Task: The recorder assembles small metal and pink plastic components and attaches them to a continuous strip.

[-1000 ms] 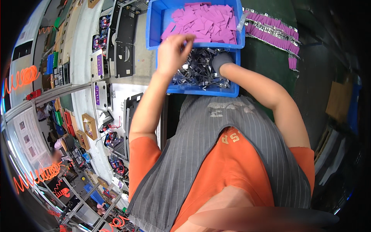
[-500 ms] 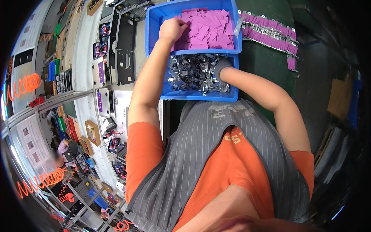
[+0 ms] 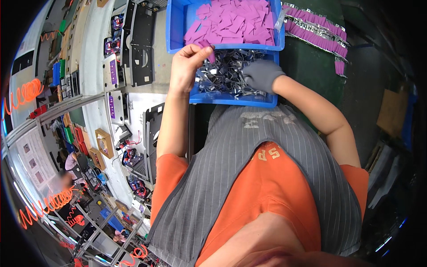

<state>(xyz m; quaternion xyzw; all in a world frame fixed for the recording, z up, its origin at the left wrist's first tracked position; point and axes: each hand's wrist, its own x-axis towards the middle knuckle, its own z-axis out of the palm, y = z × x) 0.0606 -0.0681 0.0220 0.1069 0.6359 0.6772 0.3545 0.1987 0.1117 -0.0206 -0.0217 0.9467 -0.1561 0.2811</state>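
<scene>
My bare left hand pinches a small purple slip between thumb and fingers, over the border between two blue bins. Many flat purple slips fill the farther blue bin. In the nearer blue bin lies a tangle of thin bent metal clips. My right hand, in a dark grey glove, is over the right side of those clips. Its fingers are drawn together, and whatever is in them is hidden.
On the dark green surface to the right lie rows of purple slips with metal clips. Black metal panels and white plates with purple strips line the left. A person sits farther off at left.
My left hand has come out of the slip bin toward me, bringing a purple slip. My right hand has risen from the clips and moved slightly, showing more of its glove.
</scene>
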